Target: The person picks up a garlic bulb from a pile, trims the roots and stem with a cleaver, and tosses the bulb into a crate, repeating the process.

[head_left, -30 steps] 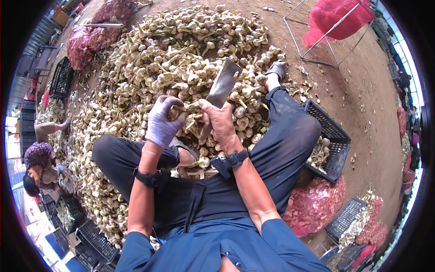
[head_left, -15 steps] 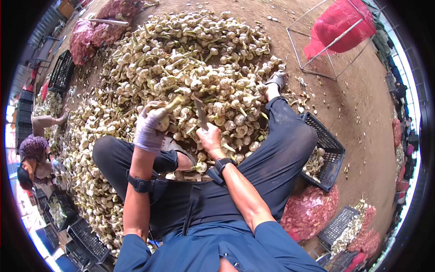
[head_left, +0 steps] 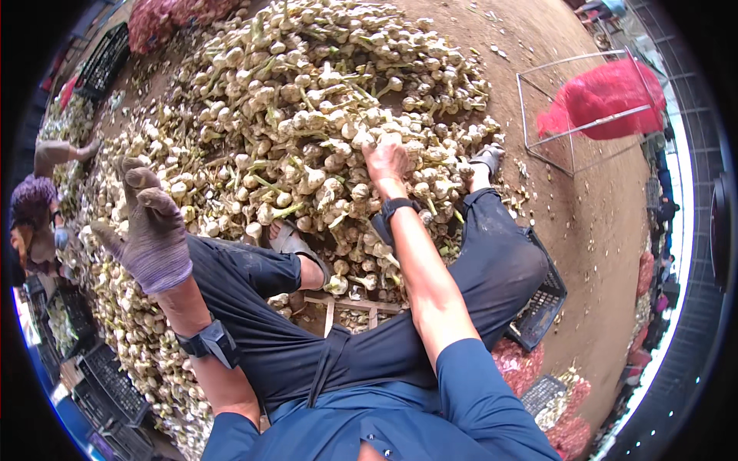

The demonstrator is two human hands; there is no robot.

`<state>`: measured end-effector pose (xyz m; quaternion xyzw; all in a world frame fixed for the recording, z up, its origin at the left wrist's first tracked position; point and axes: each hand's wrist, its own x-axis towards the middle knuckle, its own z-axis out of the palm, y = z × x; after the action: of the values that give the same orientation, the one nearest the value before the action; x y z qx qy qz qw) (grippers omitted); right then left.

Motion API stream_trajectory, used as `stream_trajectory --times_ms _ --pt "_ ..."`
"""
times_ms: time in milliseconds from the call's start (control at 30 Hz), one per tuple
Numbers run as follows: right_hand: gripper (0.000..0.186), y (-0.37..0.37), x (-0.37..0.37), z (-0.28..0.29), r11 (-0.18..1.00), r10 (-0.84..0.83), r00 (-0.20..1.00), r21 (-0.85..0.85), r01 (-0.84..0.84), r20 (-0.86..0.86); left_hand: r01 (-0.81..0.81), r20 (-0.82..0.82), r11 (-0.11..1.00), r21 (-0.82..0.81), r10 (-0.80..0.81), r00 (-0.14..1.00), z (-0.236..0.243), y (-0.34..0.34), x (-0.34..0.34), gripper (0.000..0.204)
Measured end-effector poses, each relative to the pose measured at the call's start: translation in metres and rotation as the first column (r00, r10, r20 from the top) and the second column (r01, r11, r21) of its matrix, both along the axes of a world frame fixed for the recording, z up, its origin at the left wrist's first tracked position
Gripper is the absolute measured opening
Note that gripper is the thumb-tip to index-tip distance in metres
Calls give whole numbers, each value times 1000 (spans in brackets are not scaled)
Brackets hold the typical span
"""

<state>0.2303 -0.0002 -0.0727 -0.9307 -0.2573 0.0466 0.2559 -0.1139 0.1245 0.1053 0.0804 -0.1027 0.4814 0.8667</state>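
A big heap of garlic bulbs with stalks [head_left: 307, 100] covers the ground in front of me, where I sit with my legs spread. My left hand [head_left: 150, 230], in a grey-purple glove, is raised out to the left over the bulbs beside my left knee, fingers apart and holding nothing. My right hand [head_left: 387, 159], bare with a black wrist band, reaches forward onto the heap. Its fingers curl down among the bulbs, and what they grip is hidden. No knife is visible.
A red mesh sack on a wire frame [head_left: 607, 100] stands on the dirt at the far right. A black crate [head_left: 542, 300] sits by my right thigh, with red sacks of garlic [head_left: 515, 361] below it. Another person [head_left: 34, 215] crouches at the left edge, near more black crates [head_left: 100, 369].
The cleaver seen in my right hand earlier is out of sight and that hand has stretched forward onto the heap. My left hand swung out to the left and opened, without the garlic it held.
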Motion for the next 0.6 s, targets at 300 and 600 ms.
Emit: stream_trajectory --times_ms 300,600 --pt "46 14 17 -41 993 75 997 -93 -72 34 25 -390 993 116 23 921 -7 -5 28 61" --pt "32 -46 -69 64 632 519 283 585 508 -807 523 -554 389 758 807 204 -14 -56 88 70"
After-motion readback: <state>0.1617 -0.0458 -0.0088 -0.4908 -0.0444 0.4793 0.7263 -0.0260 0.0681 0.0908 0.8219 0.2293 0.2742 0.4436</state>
